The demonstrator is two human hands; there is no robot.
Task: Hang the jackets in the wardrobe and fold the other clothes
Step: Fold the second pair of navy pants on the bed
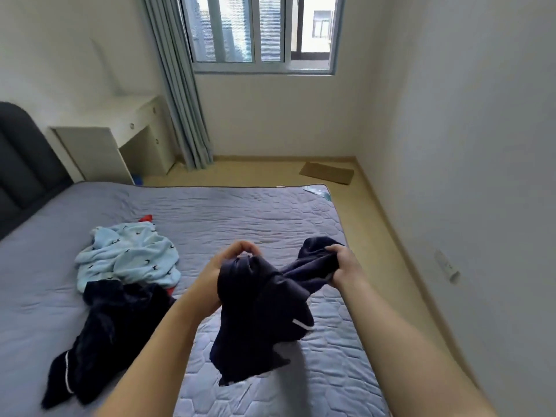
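A dark navy garment with white piping (261, 314) hangs bunched above the bed (240, 215). My left hand (222, 266) grips its top left part, and my right hand (343, 263) holds a gathered end at the right. To the left on the bed lies a pile: a light blue patterned garment (129, 254) on top, another dark navy garment with white trim (102, 335) spreading toward the front, and a bit of red cloth (146, 218) peeking out behind.
The grey quilted bed has a dark headboard (24, 158) at the left. A white desk (114, 136) and a blue-grey curtain (180, 94) stand beyond it under a window (258, 34). A flat cardboard piece (328, 173) lies on the wooden floor.
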